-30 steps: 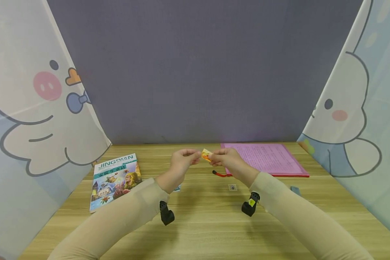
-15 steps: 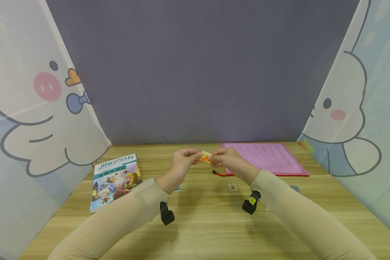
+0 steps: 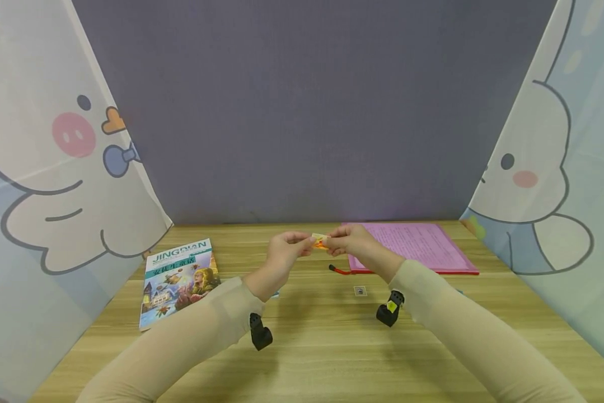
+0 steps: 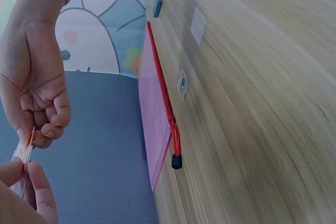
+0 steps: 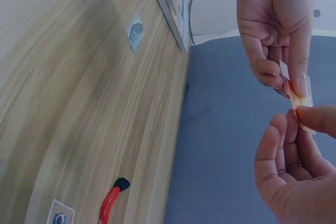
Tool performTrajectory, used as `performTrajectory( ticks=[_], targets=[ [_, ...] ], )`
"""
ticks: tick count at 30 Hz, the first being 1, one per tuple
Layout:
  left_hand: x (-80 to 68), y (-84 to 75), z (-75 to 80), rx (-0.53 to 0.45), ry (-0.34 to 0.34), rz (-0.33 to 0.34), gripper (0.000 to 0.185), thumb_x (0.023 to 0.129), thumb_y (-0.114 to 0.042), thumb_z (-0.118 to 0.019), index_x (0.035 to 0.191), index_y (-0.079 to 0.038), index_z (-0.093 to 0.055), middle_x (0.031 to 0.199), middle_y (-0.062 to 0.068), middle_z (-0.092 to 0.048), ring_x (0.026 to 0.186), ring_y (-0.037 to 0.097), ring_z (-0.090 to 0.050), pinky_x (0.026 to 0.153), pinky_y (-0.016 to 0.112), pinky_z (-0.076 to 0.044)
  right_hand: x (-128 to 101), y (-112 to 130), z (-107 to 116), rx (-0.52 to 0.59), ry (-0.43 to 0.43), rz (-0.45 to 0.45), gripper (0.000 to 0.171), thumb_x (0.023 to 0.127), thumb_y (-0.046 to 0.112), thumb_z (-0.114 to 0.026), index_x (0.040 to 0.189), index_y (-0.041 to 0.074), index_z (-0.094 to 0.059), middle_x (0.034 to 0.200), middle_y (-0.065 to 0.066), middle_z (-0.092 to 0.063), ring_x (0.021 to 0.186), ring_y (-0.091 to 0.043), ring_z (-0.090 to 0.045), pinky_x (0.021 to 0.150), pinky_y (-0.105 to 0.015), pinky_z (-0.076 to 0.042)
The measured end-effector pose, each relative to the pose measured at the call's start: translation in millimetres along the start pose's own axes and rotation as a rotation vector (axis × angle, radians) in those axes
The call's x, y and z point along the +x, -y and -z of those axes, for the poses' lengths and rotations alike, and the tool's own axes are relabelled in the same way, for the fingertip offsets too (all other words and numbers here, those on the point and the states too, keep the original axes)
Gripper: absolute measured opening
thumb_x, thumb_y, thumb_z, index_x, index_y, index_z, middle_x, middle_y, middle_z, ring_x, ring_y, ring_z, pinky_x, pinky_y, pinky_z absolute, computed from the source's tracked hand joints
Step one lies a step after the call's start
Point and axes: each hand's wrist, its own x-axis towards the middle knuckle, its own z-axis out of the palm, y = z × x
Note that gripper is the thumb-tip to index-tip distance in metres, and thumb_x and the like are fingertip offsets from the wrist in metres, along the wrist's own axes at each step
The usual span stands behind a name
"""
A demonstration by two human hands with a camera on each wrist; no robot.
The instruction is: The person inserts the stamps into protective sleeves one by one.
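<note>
A small, thin orange-and-yellow piece [image 3: 319, 241] is held up between both hands, above the table. In the wrist views it has a pale, partly see-through edge and looks layered; its exact kind is unclear. My left hand [image 3: 282, 258] pinches its left end between thumb and fingers. At the other end, my right hand [image 3: 358, 246] pinches it the same way. Seen from the left wrist, the right hand [image 4: 39, 72] has its remaining fingers curled beneath the piece [image 4: 25, 156]. In the right wrist view, both thumbs press on the piece [image 5: 308, 98].
A magazine [image 3: 178, 282] lies at left on the wooden table [image 3: 327, 358]. A pink zip pouch [image 3: 412, 246] with a red pull cord [image 3: 341, 271] lies at back right. Nearer are a small square picture [image 3: 360, 291] and a blue block [image 4: 157, 4]. A grey panel [image 3: 312, 112] stands behind.
The piece has turned from tilted to nearly level. My right hand has shifted slightly up and right, while the left has barely moved; both keep their pinch.
</note>
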Motion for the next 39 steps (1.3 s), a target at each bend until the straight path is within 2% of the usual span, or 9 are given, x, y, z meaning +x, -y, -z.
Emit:
performTrajectory(
  ticks=[7, 12, 18, 24, 29, 39],
  targets=[
    [2.2, 0.9, -0.9, -0.041, -0.018, 0.009, 0.022, 0.088, -0.012, -0.072, 0.105, 0.002, -0.071, 0.099, 0.011, -0.071, 0.072, 0.011, -0.068, 0.083, 0.034, -0.059, 2, -3, 4, 0.061, -0.054, 0.012, 0.029, 0.093, 0.008, -0.063, 0.117, -0.008, -0.059, 0.094, -0.006, -0.066, 0.082, -0.014, -0.064, 0.093, -0.042, -0.054],
    [3.4, 1.4, -1.8, -0.068, -0.014, 0.012, 0.022, 0.089, -0.011, -0.071, 0.107, 0.003, -0.07, 0.108, 0.015, -0.07, 0.077, 0.014, -0.071, 0.083, 0.033, -0.059, 1, -5, 5, 0.07, -0.079, 0.034, 0.03, 0.092, 0.008, -0.064, 0.117, -0.008, -0.06, 0.093, -0.004, -0.068, 0.081, -0.012, -0.064, 0.091, -0.039, -0.055],
    [3.3, 0.6, -2.5, -0.125, -0.007, 0.02, 0.025, 0.089, -0.009, -0.07, 0.11, 0.005, -0.068, 0.108, 0.018, -0.069, 0.082, 0.018, -0.072, 0.079, 0.027, -0.059, -1, -2, 1, 0.076, -0.12, 0.037, 0.029, 0.092, 0.007, -0.065, 0.116, -0.007, -0.061, 0.091, -0.003, -0.069, 0.079, -0.01, -0.065, 0.089, -0.035, -0.056],
    [3.3, 1.2, -3.3, -0.19, -0.008, 0.039, 0.027, 0.089, -0.006, -0.069, 0.112, 0.008, -0.065, 0.108, 0.019, -0.067, 0.077, 0.014, -0.07, 0.074, 0.022, -0.059, -3, 1, -4, 0.113, -0.142, 0.042, 0.027, 0.091, 0.003, -0.064, 0.115, -0.008, -0.061, 0.088, 0.0, -0.07, 0.077, -0.009, -0.066, 0.086, -0.031, -0.057],
    [2.6, 2.4, -3.2, -0.196, 0.003, 0.052, 0.029, 0.09, -0.006, -0.068, 0.114, 0.008, -0.064, 0.111, 0.018, -0.065, 0.075, 0.01, -0.068, 0.075, 0.02, -0.058, -2, 0, -6, 0.123, -0.151, 0.048, 0.025, 0.091, 0.003, -0.064, 0.113, -0.008, -0.062, 0.086, 0.0, -0.07, 0.075, -0.009, -0.066, 0.082, -0.028, -0.057],
    [1.7, 2.7, -4.9, -0.212, 0.011, 0.049, 0.032, 0.091, -0.008, -0.068, 0.117, 0.01, -0.062, 0.112, 0.02, -0.064, 0.074, 0.008, -0.067, 0.077, 0.021, -0.058, -1, 1, -9, 0.138, -0.15, 0.056, 0.025, 0.09, 0.003, -0.065, 0.112, -0.008, -0.062, 0.084, 0.001, -0.07, 0.075, -0.01, -0.066, 0.085, -0.035, -0.057]
  ],
)
